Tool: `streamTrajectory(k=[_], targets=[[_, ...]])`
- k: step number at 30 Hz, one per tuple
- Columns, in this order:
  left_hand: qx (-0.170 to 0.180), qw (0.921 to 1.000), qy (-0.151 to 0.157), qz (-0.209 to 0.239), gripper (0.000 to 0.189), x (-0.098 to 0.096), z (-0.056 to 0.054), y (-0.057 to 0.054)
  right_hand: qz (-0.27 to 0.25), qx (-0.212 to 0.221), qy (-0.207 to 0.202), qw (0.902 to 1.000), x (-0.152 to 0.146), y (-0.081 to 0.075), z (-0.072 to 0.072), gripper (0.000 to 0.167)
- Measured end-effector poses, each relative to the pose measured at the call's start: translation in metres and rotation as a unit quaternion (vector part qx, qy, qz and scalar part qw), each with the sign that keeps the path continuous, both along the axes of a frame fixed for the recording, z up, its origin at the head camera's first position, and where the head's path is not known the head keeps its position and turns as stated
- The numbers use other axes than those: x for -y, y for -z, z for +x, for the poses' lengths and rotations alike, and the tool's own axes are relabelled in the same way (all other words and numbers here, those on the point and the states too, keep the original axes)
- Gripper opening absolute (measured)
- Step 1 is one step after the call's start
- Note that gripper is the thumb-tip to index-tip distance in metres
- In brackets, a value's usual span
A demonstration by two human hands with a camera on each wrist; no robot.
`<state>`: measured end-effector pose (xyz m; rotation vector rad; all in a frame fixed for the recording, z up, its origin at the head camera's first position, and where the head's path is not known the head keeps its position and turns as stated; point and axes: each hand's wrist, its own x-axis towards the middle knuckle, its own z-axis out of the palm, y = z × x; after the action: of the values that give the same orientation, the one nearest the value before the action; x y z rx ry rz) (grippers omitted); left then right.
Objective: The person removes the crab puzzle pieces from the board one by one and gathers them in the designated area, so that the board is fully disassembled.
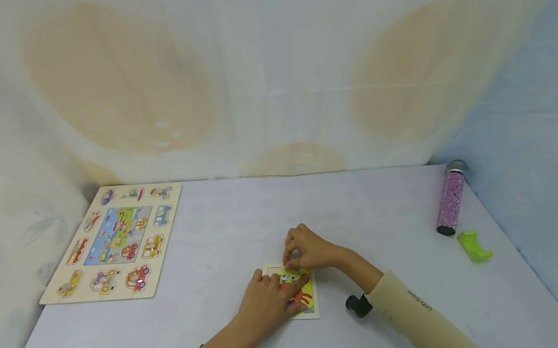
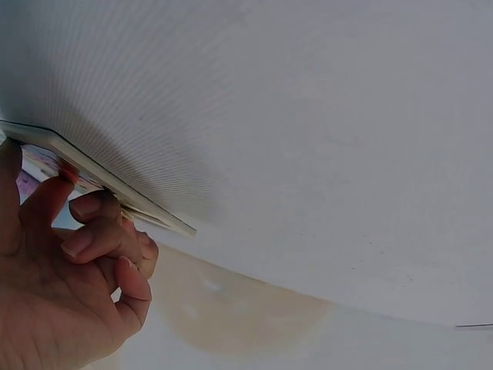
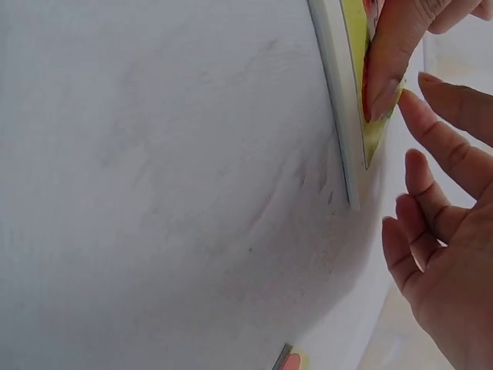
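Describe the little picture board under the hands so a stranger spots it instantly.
On the pale table, find where the left hand and right hand come close together. The little picture board lies partly under them. Unlike the larger vehicle board at back left, it shows a red figure on yellow.

The left arm [image 1: 226, 345] and right arm [image 1: 362, 270] reach forward and converge. The left hand [image 1: 264, 301] lies palm down, index finger and thumb extended, the remaining fingers bent. The right hand [image 1: 309, 249], just beyond it, brings thumb and index fingertips together in a pinch, its other fingers bent.
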<state>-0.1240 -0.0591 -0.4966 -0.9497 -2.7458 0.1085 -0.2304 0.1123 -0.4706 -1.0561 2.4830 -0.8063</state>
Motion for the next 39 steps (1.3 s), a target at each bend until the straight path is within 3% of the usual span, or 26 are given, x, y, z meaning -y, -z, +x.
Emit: streamTrajectory(k=[11, 18, 29, 34, 39], targets=[[-0.015, 0.9999, -0.003, -0.002, 0.056, 0.0, -0.001, 0.003, 0.002, 0.061, -0.001, 0.9981, -0.002, -0.006, -0.005, 0.008], [0.001, 1.0, -0.004, 0.001, 0.055, -0.001, -0.001, 0.002, 0.022, 0.071, 0.011, 0.9972, -0.006, -0.01, -0.004, 0.006], [0.006, 0.9999, -0.001, 0.015, 0.053, 0.0, 0.0, 0.003, -0.02, 0.085, 0.007, 0.9962, -0.01, -0.005, -0.006, 0.005], [0.015, 0.9998, -0.004, 0.01, 0.054, -0.001, 0.0, 0.002, -0.039, 0.087, 0.013, 0.9954, -0.018, -0.013, -0.008, 0.005], [0.02, 0.9998, -0.003, 0.006, 0.054, 0.001, -0.001, 0.0, -0.023, 0.084, 0.034, 0.9956, -0.039, -0.025, -0.01, 0.006]])
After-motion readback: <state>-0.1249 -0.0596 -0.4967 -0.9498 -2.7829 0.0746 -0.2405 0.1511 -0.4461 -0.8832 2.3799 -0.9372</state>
